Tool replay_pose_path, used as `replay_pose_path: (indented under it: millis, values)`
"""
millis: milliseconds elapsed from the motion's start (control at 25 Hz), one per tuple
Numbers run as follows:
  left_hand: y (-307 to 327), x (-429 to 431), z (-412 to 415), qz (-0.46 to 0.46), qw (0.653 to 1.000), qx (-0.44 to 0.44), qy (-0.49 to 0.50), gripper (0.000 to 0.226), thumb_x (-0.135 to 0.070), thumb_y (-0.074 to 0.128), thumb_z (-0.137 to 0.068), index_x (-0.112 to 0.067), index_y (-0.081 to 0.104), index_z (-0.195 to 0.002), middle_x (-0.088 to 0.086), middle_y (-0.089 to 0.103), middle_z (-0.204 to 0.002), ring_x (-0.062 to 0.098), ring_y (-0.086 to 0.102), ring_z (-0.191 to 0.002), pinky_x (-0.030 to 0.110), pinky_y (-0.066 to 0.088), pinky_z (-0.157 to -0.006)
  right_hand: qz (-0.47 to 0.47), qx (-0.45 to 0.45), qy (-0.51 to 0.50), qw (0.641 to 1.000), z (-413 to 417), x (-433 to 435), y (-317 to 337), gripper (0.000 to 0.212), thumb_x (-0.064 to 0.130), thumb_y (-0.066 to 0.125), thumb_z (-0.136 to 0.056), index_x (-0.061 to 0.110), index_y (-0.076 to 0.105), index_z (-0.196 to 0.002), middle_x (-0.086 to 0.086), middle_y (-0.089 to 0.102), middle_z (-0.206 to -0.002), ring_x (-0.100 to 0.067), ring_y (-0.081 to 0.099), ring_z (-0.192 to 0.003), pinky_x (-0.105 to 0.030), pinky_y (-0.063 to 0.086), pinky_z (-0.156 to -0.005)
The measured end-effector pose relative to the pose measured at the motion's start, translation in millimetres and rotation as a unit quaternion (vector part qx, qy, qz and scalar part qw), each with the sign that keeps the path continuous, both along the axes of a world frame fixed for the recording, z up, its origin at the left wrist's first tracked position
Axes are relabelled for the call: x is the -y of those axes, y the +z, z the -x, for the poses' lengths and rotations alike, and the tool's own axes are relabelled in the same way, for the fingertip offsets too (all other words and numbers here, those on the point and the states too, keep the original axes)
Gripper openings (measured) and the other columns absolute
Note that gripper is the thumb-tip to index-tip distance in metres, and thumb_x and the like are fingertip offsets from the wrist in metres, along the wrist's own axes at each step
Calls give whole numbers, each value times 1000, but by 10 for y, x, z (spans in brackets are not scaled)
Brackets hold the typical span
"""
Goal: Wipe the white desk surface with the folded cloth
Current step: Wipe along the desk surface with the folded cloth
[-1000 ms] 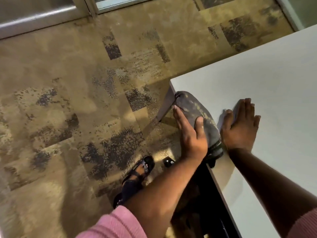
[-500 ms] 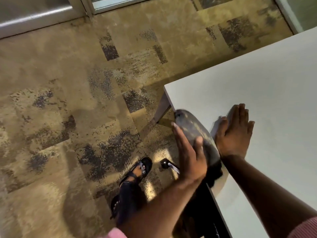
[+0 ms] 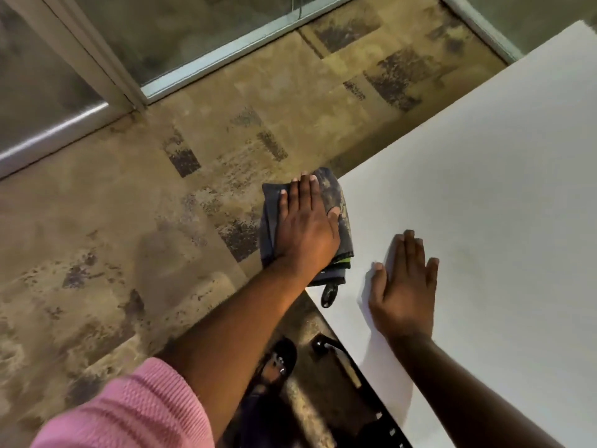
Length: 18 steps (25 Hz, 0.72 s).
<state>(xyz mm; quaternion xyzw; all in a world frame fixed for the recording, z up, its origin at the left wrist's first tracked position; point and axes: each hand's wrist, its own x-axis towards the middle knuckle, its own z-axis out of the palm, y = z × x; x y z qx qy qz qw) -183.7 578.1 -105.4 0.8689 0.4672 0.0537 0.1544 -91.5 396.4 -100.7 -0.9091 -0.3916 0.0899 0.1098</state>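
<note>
The white desk [image 3: 484, 195] fills the right side of the head view, its left edge running diagonally down. A folded grey cloth [image 3: 337, 202] lies over that left edge near the desk's far corner, part of it hanging past the edge. My left hand [image 3: 307, 227] presses flat on the cloth, fingers together and pointing away from me. My right hand [image 3: 403, 286] rests palm down on the bare desk, to the right of the cloth, fingers spread, holding nothing.
Mottled brown carpet [image 3: 145, 221] covers the floor to the left. A glass wall with a metal frame [image 3: 129, 88] runs along the top. Below the desk edge show a sandalled foot [image 3: 277, 360] and a dark chair base with a castor [image 3: 326, 345].
My left hand has gone from gripping the cloth at the desk's side edge to lying flat on top of it. The cloth has moved farther along the edge. The camera has shifted.
</note>
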Motion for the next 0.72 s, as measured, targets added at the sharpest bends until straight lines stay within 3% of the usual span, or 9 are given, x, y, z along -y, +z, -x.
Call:
replay_pose_path:
  millis: [480,720]
  values:
    - [144,-478,-2017,22,988,-34,-150,73,-48,29,-109,-4,12,-164,16,14,-173,33,13,-160,51,12,-130,-48,20,-6,999,66,-25,-59,62,33,42,-102,4,40,-158,-12,33,-168,-25,22,-160,-57,20,-128]
    - [148,-553,-2196,-6,959,-53,-279,68,-44,32,-110,-12,9,-166,7,8,-175,28,4,-162,50,5,-131,-56,4,-2,998,33,12,-72,61,37,41,-105,8,40,-158,-9,32,-169,-23,20,-160,-54,16,-130]
